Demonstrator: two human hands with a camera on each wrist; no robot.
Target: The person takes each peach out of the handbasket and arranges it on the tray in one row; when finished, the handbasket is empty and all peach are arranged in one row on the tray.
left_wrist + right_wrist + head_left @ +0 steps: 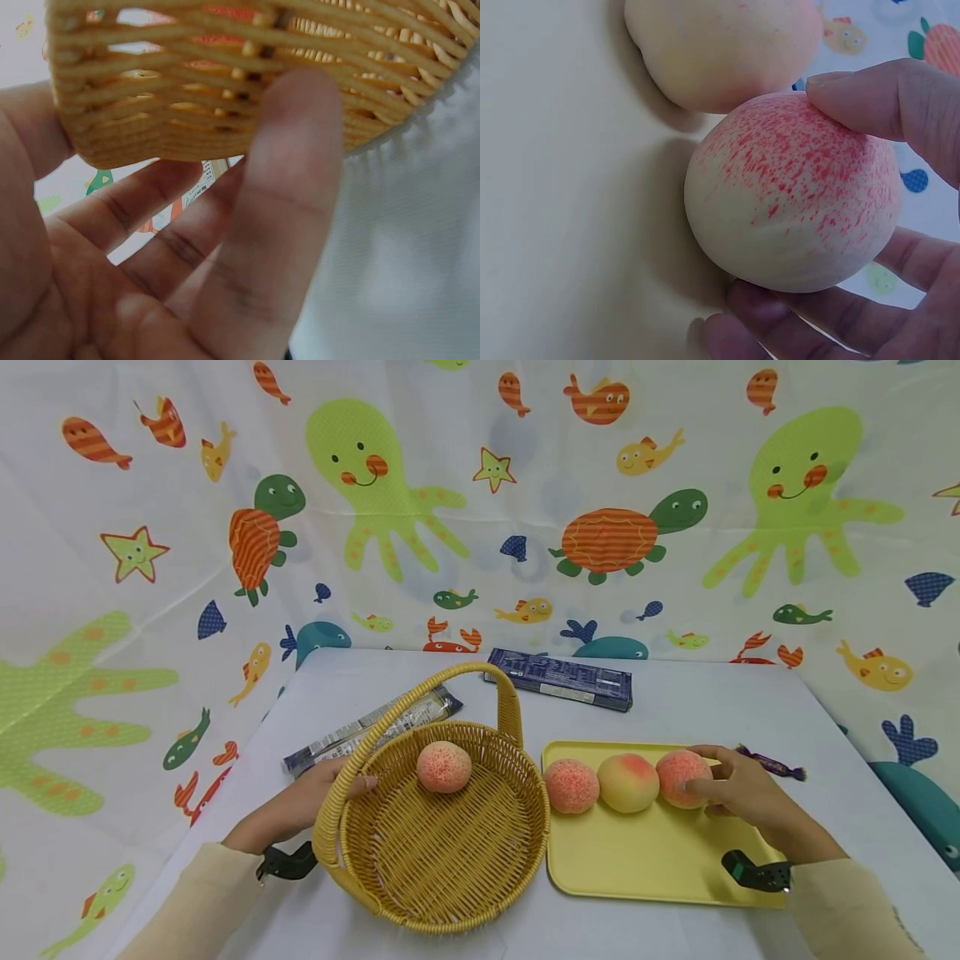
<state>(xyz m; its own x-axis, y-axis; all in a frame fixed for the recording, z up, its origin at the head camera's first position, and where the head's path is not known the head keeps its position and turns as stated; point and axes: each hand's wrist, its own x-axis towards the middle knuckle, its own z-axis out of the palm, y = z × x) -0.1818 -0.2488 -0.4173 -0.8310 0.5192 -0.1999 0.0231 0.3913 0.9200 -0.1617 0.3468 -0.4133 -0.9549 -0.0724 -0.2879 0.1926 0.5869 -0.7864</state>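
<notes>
A yellow wicker basket (457, 860) with a tall arched handle stands at the centre left. One speckled peach (444, 767) lies inside it near the back. My left hand (303, 802) holds the basket's left side, its thumb (296, 150) against the weave and fingers beneath in the left wrist view. On the yellow tray (637, 864) to the right, a speckled peach (572, 786), a smoother yellow-pink peach (628, 783) and a red-speckled peach (681, 777) sit in a row. My right hand (753, 793) grips that last one, thumb and fingers around it (791, 202).
Behind the basket lie a silvery long packet (375, 727) and a dark blue box (562, 678). A purple wrapped candy (772, 763) rests behind my right hand. A curtain with sea animals (450, 577) hangs at the back of the white table.
</notes>
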